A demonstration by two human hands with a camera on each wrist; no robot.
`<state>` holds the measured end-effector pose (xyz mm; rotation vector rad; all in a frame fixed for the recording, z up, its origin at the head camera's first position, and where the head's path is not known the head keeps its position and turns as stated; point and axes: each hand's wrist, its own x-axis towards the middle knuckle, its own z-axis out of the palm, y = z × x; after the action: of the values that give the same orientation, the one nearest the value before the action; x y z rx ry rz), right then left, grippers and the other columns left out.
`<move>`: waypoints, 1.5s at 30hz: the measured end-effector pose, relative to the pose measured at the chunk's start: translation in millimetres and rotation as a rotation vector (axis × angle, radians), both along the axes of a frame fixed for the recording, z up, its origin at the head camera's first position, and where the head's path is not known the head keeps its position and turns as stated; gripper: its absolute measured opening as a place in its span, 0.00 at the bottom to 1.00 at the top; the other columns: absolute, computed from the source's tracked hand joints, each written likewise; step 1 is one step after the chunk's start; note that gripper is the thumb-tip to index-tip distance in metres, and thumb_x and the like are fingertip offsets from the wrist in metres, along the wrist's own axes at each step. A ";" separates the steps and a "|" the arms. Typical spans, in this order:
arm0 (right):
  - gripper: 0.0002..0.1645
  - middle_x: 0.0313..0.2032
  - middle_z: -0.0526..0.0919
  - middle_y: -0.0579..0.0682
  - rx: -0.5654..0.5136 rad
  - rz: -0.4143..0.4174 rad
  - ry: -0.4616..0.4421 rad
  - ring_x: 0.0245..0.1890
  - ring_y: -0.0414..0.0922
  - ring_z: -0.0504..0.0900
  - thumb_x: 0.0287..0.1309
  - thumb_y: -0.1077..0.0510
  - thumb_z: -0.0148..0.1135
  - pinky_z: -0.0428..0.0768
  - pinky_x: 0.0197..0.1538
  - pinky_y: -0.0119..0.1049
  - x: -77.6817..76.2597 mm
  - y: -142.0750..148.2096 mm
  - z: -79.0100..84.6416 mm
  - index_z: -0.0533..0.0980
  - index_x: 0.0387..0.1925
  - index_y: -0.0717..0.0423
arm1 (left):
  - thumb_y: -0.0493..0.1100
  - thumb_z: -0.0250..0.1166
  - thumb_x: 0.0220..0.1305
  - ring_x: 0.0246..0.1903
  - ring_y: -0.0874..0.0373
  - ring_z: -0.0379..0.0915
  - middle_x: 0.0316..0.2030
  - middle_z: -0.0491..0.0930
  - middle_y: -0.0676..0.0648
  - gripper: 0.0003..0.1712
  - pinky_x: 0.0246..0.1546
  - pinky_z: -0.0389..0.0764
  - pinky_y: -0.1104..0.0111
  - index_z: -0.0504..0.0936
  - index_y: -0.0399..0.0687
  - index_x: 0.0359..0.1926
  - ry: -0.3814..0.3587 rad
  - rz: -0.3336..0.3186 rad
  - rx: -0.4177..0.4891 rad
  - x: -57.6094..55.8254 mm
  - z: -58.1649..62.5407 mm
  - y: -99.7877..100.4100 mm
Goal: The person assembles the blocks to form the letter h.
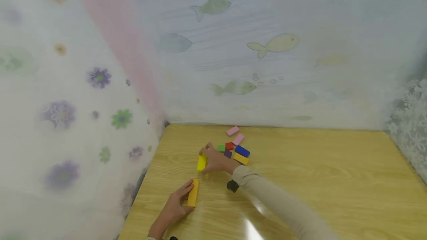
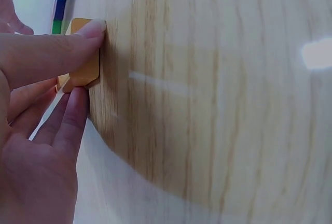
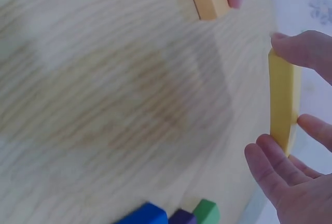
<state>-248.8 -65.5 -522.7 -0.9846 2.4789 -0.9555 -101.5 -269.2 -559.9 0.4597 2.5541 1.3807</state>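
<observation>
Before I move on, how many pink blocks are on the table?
2. One pink block lies close to the far edge of the table; the other pink block lies slightly nearer, beside the red block. Another could be hidden behind the right hand.

Toward the front left of the worktop (image 1: 333, 180), the left hand (image 1: 174, 205) holds one block (image 1: 193, 194) along its right side. Behind it, slightly rightward, the right hand (image 1: 217, 159) holds a second block (image 1: 201, 163). Right of that (partly hidden by the hand) lies a loose cluster of blocks (image 1: 242, 151), reaching back toward the rear drape (image 1: 317, 88); a side drape (image 1: 80, 143) stands left.
</observation>
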 end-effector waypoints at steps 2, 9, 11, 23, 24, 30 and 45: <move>0.41 0.54 0.60 0.57 -0.008 -0.011 -0.015 0.40 0.45 0.70 0.43 0.52 0.75 0.75 0.42 0.34 3.4 -1.0 -0.5 0.68 0.58 0.61 | 0.27 0.72 0.46 0.61 0.38 0.62 0.68 0.56 0.33 0.44 0.48 0.78 0.64 0.62 0.26 0.65 0.007 -0.015 0.000 -2.1 -4.9 -1.0; 0.41 0.52 0.61 0.54 -0.001 -0.033 -0.010 0.40 0.43 0.69 0.42 0.51 0.76 0.74 0.42 0.31 8.4 -5.1 -7.6 0.69 0.57 0.60 | 0.33 0.74 0.46 0.63 0.41 0.60 0.69 0.57 0.39 0.45 0.50 0.76 0.68 0.64 0.31 0.65 0.017 -0.009 -0.016 -7.0 -21.1 -7.5; 0.41 0.51 0.61 0.54 -0.004 -0.036 -0.020 0.40 0.43 0.69 0.42 0.51 0.76 0.74 0.44 0.31 10.1 -6.6 -8.0 0.69 0.57 0.60 | 0.33 0.74 0.46 0.64 0.42 0.59 0.69 0.57 0.40 0.46 0.51 0.76 0.69 0.64 0.31 0.65 0.016 -0.004 -0.029 -6.6 -21.4 -8.4; 0.40 0.52 0.61 0.56 0.011 -0.057 -0.048 0.43 0.43 0.70 0.44 0.50 0.75 0.74 0.48 0.34 14.0 -16.5 -22.2 0.70 0.57 0.60 | 0.32 0.74 0.46 0.60 0.44 0.65 0.70 0.56 0.40 0.46 0.48 0.77 0.72 0.63 0.31 0.66 -0.017 0.000 0.007 -5.5 -20.7 -10.4; 0.39 0.52 0.61 0.56 0.010 -0.052 -0.051 0.43 0.43 0.70 0.44 0.50 0.75 0.74 0.48 0.34 14.6 -17.7 -23.5 0.70 0.57 0.60 | 0.32 0.74 0.46 0.61 0.44 0.64 0.70 0.56 0.40 0.46 0.48 0.77 0.72 0.63 0.31 0.66 -0.015 0.000 0.006 -5.7 -20.5 -10.6; 0.39 0.54 0.61 0.58 0.023 -0.038 -0.033 0.45 0.45 0.72 0.45 0.51 0.75 0.75 0.49 0.33 20.2 -24.1 -29.1 0.70 0.57 0.61 | 0.33 0.74 0.46 0.62 0.44 0.62 0.70 0.57 0.41 0.46 0.49 0.76 0.72 0.63 0.31 0.66 -0.022 0.001 0.005 -6.0 -21.8 -11.3; 0.40 0.61 0.59 0.64 0.076 -0.023 0.039 0.54 0.50 0.72 0.49 0.50 0.72 0.74 0.56 0.37 22.6 -29.1 -31.8 0.69 0.61 0.62 | 0.32 0.74 0.46 0.60 0.44 0.65 0.69 0.57 0.41 0.46 0.48 0.77 0.72 0.63 0.31 0.66 -0.022 -0.009 0.007 -5.5 -19.6 -10.6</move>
<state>-226.1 -94.6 -554.4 -0.9613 2.5436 -0.8495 -107.0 -279.8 -579.5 0.4536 2.5275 1.3838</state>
